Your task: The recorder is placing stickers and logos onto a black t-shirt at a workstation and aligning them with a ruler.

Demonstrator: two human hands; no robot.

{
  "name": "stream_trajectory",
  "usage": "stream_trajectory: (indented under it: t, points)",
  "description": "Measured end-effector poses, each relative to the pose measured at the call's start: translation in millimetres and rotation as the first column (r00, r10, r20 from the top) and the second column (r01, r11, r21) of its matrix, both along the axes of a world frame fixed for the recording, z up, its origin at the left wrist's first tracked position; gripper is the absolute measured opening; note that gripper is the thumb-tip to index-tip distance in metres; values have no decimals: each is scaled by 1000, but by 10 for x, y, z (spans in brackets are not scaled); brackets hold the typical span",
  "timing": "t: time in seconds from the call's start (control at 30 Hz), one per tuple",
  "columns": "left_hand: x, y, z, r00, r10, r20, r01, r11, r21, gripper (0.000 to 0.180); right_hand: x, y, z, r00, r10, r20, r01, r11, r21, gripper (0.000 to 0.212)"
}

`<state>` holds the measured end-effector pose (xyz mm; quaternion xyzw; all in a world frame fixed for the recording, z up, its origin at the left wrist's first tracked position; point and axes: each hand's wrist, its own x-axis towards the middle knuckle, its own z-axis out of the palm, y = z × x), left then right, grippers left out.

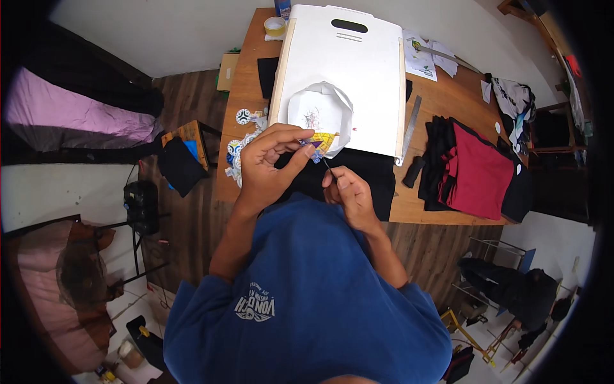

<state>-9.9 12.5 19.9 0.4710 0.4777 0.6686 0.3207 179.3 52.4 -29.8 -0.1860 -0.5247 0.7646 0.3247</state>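
My left hand pinches a small colourful printed piece, yellow with purple and blue, between thumb and fingers. Just to its right, my right hand is closed around a thin dark tool; its tip points up at the piece, and its exact kind is too small to tell. Beneath the piece stands a folded white paper tray with dark and coloured specks on its bottom. The tray rests on a large white board with a handle slot at its far end.
Round printed patches lie left of the board on the wooden table. A steel ruler and stacks of red cloth and black cloth are on the right. A tape roll sits at the far left. Black fabric hangs over the near edge.
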Motion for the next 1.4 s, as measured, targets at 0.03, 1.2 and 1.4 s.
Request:
stream_trajectory:
  t: [0.03, 1.2, 1.4]
  points:
    - [-1, -7, -23, 999, 1, 44, -1, 1000, 2, 27, -14, -12, 4, 999, -23, 26, 22, 999, 35, 41]
    - [23, 6, 29, 996, 37, -77, -38, 999, -7, 24, -24, 22, 28, 992, -83, 97, 76, 994, 73, 40]
    - [8, 15, 22, 995, 33, -92, -34, 999, -9, 24, -19, 22, -34, 993, -77, 87, 72, 996, 61, 37]
